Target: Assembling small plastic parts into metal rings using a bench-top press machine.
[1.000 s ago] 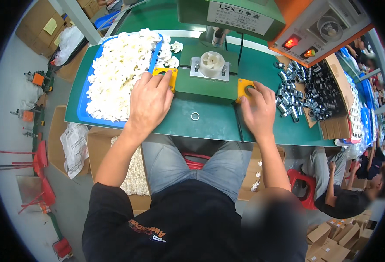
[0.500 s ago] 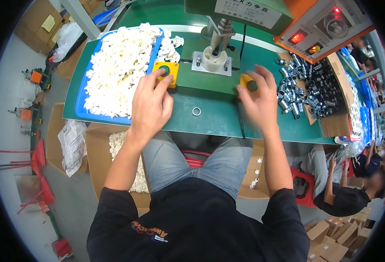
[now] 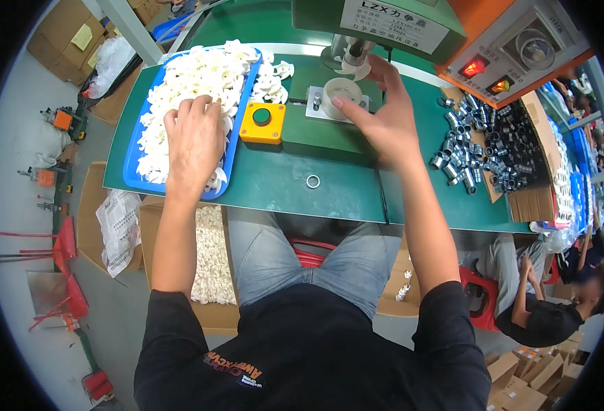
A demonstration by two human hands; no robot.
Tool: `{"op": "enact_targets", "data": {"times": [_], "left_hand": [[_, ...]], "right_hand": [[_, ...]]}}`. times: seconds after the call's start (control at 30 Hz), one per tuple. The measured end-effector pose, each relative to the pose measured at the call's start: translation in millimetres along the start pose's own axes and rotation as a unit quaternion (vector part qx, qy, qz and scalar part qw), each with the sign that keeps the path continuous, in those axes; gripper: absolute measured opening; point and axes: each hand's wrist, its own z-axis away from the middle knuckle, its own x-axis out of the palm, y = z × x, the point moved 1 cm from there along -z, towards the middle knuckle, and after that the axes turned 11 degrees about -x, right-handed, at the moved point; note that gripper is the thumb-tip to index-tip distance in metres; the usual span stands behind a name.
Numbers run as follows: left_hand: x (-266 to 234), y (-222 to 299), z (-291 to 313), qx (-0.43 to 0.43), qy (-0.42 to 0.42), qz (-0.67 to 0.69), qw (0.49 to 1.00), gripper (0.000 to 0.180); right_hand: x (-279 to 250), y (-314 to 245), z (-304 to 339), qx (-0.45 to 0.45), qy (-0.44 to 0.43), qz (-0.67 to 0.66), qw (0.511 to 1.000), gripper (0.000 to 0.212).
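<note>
My left hand (image 3: 196,140) rests on a heap of white plastic parts (image 3: 155,123) in a blue tray (image 3: 132,161), its fingers bent and slightly apart. My right hand (image 3: 394,120) is at the green press (image 3: 309,140), thumb and fingers spread wide. The thumb is at the white cup-shaped holder (image 3: 342,92) on the metal plate. Its fingertips are beside a white finned part (image 3: 353,68) under the press ram (image 3: 357,48); whether they touch it is unclear. Left of the press base stands a yellow box with a green button (image 3: 261,118).
A small metal ring (image 3: 313,181) lies on the green table (image 3: 281,195) near its front edge. Loose metal sleeves (image 3: 459,147) are piled at the right beside a carton (image 3: 531,202). An orange control box (image 3: 483,41) overhangs the back right. Another person (image 3: 542,301) sits at far right.
My left hand has left the yellow button box and moved left onto the white parts. My right hand has moved from the right-hand button up and inward to the press holder. The ram has risen.
</note>
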Motion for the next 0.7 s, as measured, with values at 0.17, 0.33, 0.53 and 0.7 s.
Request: {"op": "enact_targets", "data": {"times": [0.17, 0.33, 0.53, 0.7], "left_hand": [[3, -8, -9, -0.037, 0.008, 0.014, 0.999, 0.026], [9, -14, -18, -0.063, 0.022, 0.008, 0.998, 0.024], [16, -21, -26, -0.065, 0.035, 0.035, 0.997, 0.02], [1, -22, -27, -0.073, 0.111, 0.118, 0.984, 0.02]], "right_hand": [[9, -4, -25, -0.002, 0.049, -0.076, 0.996, 0.057], [-1, -7, -35, -0.086, 0.01, 0.057, 0.995, 0.042], [6, -9, -30, -0.086, 0.03, 0.122, 0.988, 0.036], [4, -6, -37, -0.08, -0.001, 0.111, 0.991, 0.041]]}}
